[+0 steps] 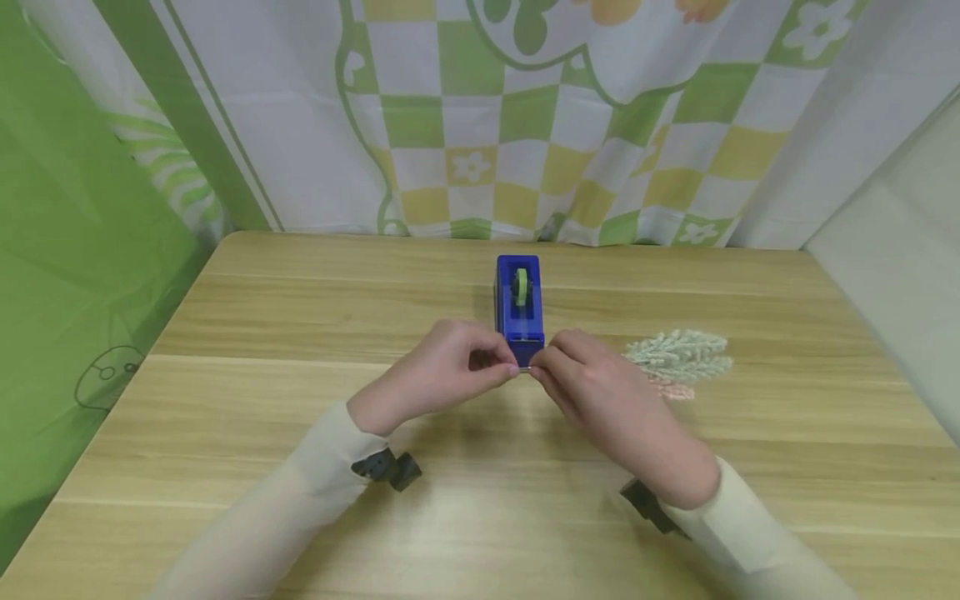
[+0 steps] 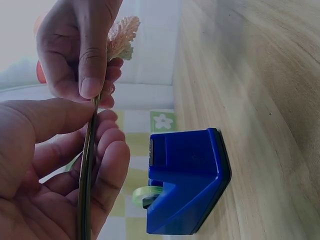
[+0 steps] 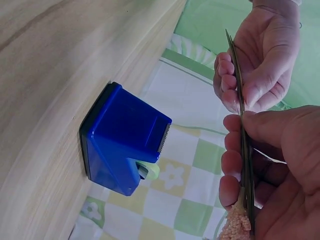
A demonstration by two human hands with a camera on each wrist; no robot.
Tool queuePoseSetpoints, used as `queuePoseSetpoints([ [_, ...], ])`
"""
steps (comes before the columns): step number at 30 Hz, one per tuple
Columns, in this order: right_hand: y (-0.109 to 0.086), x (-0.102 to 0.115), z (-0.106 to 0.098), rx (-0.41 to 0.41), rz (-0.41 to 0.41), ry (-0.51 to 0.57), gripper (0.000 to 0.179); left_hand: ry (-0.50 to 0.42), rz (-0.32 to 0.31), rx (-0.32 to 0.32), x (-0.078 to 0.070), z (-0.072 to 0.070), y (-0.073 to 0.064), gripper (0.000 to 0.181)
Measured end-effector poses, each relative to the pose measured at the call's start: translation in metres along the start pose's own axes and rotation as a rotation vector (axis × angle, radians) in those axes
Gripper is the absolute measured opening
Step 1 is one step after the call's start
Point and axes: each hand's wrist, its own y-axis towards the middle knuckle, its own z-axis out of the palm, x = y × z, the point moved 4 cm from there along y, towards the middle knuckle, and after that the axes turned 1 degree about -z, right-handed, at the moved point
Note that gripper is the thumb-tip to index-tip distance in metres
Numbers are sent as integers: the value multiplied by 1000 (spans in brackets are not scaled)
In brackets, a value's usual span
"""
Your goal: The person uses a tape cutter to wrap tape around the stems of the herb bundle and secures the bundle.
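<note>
A bunch of thin dark green stems (image 3: 237,75) runs through both hands, close in front of the tape dispenser. My left hand (image 1: 450,367) pinches the stems between thumb and fingers. Right beside it, my right hand (image 1: 607,396) grips them too, the two thumb tips nearly meeting. Beyond the right hand stick out the flower heads, pale green sprigs (image 1: 678,354) and a pink one (image 1: 672,389). The blue tape dispenser (image 2: 185,155) stands upright on the table, its serrated cutter edge (image 3: 164,138) facing the hands and a yellow-green tape roll (image 1: 522,286) inside.
The wooden table (image 1: 262,317) ends at a checked green, yellow and white curtain (image 1: 472,125) behind the dispenser. Green cloth (image 1: 67,250) hangs on the left, a pale wall (image 1: 900,208) stands on the right. Small dark cameras (image 1: 386,468) are strapped at the wrists.
</note>
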Motion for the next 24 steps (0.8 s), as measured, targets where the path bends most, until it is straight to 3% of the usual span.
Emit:
queuePoseSetpoints([
  [4,1,1,1,4,-1,-21,7,-2,-4,31,-1,2,2,17],
  [11,1,3,0,19,-1,-39,6,16,-23,23,-2,2,2,16],
  [24,3,2,2,105,49,46,6,36,-26,-2,-2,4,2,11],
])
